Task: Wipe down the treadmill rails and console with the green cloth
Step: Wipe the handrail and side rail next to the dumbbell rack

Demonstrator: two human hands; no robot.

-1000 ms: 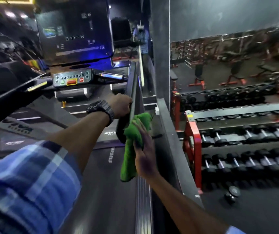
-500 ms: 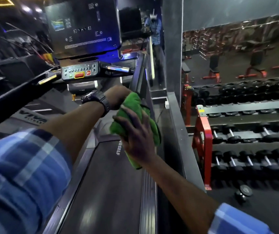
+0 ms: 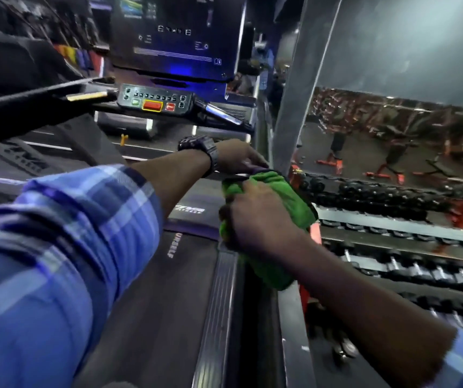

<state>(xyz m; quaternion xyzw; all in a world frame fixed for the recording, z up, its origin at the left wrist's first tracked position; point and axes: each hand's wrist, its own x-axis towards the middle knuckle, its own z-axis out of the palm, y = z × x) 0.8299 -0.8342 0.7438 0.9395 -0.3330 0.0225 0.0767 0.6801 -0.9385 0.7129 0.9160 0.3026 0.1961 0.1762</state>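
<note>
My right hand (image 3: 255, 217) grips the bunched green cloth (image 3: 289, 203) and holds it wrapped over the treadmill's right rail, which the cloth hides at that spot. Just beyond it my left hand (image 3: 238, 158), with a black watch on its wrist, is curled over the same right rail (image 3: 261, 121). The console (image 3: 179, 37) with its dark screen and button panel (image 3: 154, 100) stands ahead. The left rail (image 3: 28, 107) runs along the upper left.
The treadmill belt (image 3: 151, 303) and ribbed side step (image 3: 219, 303) lie below my arms. A grey pillar (image 3: 294, 93) and a mirror stand close on the right, above a dumbbell rack (image 3: 406, 247) with red posts. More machines stand at the far left.
My right hand has brought the green cloth up from beside the rail and wrapped it over the rail behind my left hand. The camera has moved closer to the console.
</note>
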